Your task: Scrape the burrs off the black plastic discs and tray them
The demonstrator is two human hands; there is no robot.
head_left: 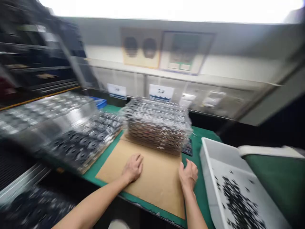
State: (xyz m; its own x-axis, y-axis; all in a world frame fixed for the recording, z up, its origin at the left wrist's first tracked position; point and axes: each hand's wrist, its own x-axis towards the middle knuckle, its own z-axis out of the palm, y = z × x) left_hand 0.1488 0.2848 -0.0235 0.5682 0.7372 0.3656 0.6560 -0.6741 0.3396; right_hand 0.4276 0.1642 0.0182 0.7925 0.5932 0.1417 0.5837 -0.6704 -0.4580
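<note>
Checker: Hand status?

Operator: My left hand [132, 168] lies palm-down on a cardboard sheet [154, 190]. Its fingers are slightly spread and bent, their pads on the board, and they grip nothing. My right hand [188, 174] sits at the sheet's right edge with its fingers curled. Whether they have hold of that edge, I cannot tell.

Checker: Location of the main load?

Operator: A tray stack [157, 125] stands at 12 o'clock on the far end of the sheet, just beyond my hands. It consists of clear trays layered with metal rings [128, 111].

Checker: Reason for this placement?

Operator: In my judgement, the sheet serves as a backing that keeps the stack off the green mat [200, 187]. My hands, set apart on the sheet, appear placed to steady it.

Checker: Adjacent items?

Operator: At 10 o'clock, close beside the stack, are more clear trays [83, 143] holding dark discs [92, 144]. At 4 o'clock, near my right hand, a white bin [209, 190] holds loose dark parts [240, 203]. A blue bin [100, 102] sits at 11 o'clock.
</note>
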